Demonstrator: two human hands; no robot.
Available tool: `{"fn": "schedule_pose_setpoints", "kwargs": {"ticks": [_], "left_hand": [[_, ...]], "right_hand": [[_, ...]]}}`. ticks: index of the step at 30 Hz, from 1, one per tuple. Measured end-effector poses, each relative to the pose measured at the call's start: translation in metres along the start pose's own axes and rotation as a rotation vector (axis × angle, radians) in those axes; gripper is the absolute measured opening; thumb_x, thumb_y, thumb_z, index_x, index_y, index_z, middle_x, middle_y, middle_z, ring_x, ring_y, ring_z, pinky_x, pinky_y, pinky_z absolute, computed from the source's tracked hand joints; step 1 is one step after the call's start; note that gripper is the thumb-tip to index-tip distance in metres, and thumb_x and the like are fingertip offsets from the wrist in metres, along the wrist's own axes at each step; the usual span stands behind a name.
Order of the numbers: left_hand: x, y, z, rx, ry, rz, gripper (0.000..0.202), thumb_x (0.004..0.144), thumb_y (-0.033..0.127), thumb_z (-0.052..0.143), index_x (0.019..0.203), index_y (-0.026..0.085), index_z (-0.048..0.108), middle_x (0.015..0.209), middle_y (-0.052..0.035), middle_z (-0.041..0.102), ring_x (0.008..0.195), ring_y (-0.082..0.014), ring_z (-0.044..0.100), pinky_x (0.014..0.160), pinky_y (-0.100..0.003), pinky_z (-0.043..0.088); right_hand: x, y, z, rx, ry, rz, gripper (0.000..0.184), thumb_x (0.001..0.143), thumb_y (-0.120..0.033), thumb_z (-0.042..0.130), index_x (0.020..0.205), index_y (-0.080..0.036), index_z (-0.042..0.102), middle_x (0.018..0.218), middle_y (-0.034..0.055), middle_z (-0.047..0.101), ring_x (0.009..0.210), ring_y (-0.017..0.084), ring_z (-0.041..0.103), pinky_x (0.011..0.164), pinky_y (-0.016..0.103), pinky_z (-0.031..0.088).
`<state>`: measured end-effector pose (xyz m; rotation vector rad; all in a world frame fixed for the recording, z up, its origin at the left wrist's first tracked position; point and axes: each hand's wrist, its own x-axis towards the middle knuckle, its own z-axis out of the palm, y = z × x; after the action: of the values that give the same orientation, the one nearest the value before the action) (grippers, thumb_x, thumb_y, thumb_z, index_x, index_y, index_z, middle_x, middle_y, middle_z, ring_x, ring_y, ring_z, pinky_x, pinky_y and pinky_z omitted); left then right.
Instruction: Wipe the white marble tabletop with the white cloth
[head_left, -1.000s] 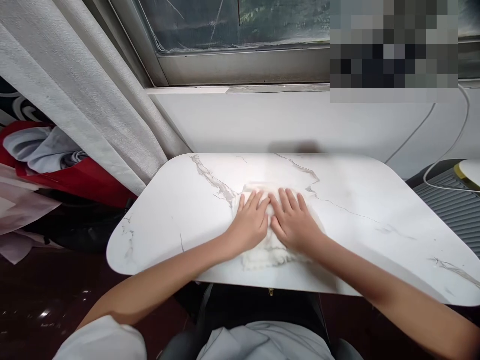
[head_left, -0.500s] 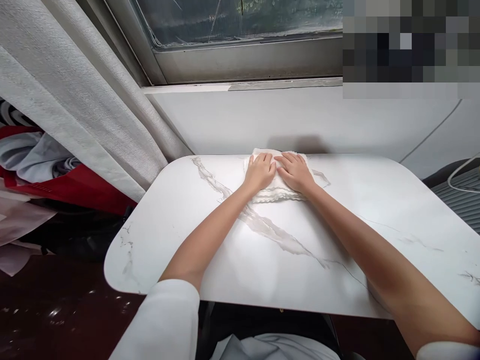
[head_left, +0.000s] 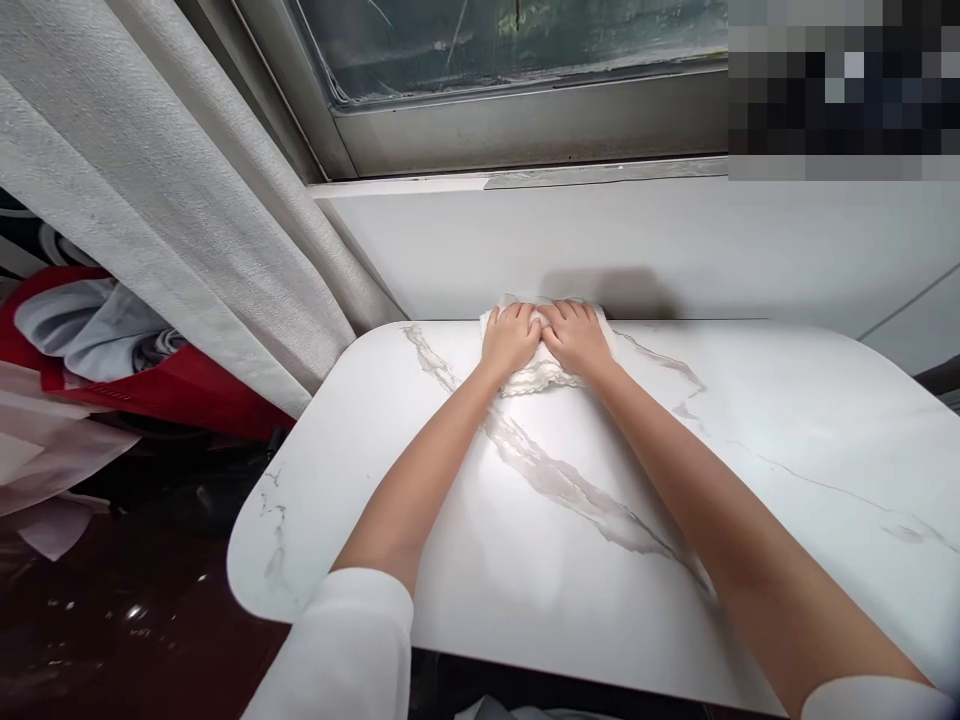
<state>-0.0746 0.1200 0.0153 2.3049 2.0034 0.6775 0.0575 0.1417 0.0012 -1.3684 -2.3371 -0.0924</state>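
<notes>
White cloth: I see it (head_left: 541,378) lying on the bench (head_left: 360,480) at the back edge, close to the wall (head_left: 450,250); its near side shows wavy, layered edges, so I take it to be folded or bunched. Whether its far side touches the wall, I cannot tell.
Left hand: I have it (head_left: 512,338) laid palm down on the cloth's left half, fingers stretched forward and lying near each other, clamped on nothing that I can see.
Right hand: I have it (head_left: 575,338) palm down on the right half, fingers a little apart and pointing to the wall; no pinch shows.
Thumbs: the 2 meet or almost meet mid-cloth; contact is too small for me to judge.
Cloth's handling: I judge it light, soft and limp, not fragile, likely to ruck up if pushed from 1 side only; I cannot tell whether it is wet.
Where to hold: I would press with 2 flat palms spread over the middle, or pinch the layered near edge to lift it.
Bench top: smooth and veined, so I expect the cloth to slide easily.
Left side: a pale curtain (head_left: 172,170) hangs beside a red bag (head_left: 210,400) holding grey fabric (head_left: 97,335).
</notes>
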Motion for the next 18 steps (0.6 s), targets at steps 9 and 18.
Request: {"fn": "schedule_pose_setpoints", "kwargs": {"ticks": [9,18], "left_hand": [[-0.032,-0.038,-0.023,-0.001,-0.016,-0.064,0.040,0.099,0.024,0.028,0.131,0.020,0.051,0.141,-0.0065,0.054,0.135,-0.0173,0.044,0.120,-0.040,0.019],[-0.104,-0.035,-0.046,0.008,-0.055,0.040,0.041,0.100,0.026,0.028,0.134,0.018,0.049,0.146,-0.0050,0.051,0.139,-0.0153,0.039,0.122,-0.038,0.017]], "right_hand": [[-0.002,-0.052,0.013,-0.002,-0.017,-0.039,0.049,0.097,-0.026,0.027,0.137,-0.014,0.051,0.144,0.0159,0.049,0.136,0.032,0.038,0.112,0.051,0.024],[-0.075,-0.099,-0.013,0.072,-0.056,0.036,0.052,0.098,-0.030,0.029,0.143,-0.011,0.046,0.152,0.0193,0.040,0.143,0.034,0.030,0.115,0.053,0.022]]}}
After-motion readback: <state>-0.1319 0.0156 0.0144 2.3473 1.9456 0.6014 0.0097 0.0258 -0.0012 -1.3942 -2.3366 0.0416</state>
